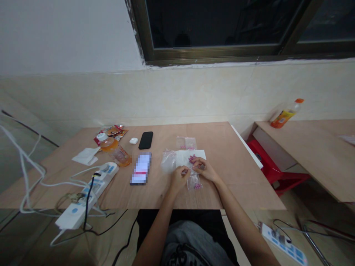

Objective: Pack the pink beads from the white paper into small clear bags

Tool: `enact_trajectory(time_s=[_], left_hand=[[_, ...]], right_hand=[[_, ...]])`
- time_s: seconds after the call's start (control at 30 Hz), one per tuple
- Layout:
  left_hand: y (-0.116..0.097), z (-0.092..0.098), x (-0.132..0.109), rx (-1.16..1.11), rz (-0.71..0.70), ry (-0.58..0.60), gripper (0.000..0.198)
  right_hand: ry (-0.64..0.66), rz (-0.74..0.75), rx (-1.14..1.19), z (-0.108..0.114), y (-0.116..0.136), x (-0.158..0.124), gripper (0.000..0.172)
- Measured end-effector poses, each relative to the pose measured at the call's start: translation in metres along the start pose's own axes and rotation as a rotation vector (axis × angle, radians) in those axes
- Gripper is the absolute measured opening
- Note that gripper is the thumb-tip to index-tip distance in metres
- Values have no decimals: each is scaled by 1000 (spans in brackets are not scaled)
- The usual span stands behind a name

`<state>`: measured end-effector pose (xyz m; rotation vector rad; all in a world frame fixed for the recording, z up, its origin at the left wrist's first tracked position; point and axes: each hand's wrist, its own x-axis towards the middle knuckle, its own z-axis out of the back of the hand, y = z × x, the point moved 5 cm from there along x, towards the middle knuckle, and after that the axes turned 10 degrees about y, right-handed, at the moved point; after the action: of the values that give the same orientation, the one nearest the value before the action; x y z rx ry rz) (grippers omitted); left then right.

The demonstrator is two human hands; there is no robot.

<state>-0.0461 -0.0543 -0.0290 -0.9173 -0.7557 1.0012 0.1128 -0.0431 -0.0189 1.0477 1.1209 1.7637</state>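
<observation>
My left hand (180, 176) is closed in a pinch over the lower edge of a white sheet of paper (181, 158). A speck of pink shows at its fingertips, too small to name. My right hand (204, 168) pinches just beside it, touching or nearly touching a small heap of pink beads (192, 159) on the paper; what its fingers hold is hidden. Below the hands lies a clear bag (193, 183) with pink beads in its corner. Another clear bag (186, 142) with beads lies above the paper, and a crumpled clear plastic bag (168, 160) overlaps the paper's left side.
Left of the paper are a lit phone (141, 169), a black phone (145, 140), a white earbud case (133, 141), an orange drink bottle (115, 150), snack wrappers (115, 130), tissue (85, 156) and a power strip (88, 194) with trailing cables. A red stool (277, 173) stands right.
</observation>
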Motion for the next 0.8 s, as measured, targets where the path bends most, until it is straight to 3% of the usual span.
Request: enact_trajectory(time_s=[0.5,0.8], left_hand=[[-4,0,-1,62,-28,42,13],[1,-1,0,4,-15,4,19]], right_hand=[[24,-19,28,-7,-8,1,30],[-65,-14,61,5,-4,1,26]])
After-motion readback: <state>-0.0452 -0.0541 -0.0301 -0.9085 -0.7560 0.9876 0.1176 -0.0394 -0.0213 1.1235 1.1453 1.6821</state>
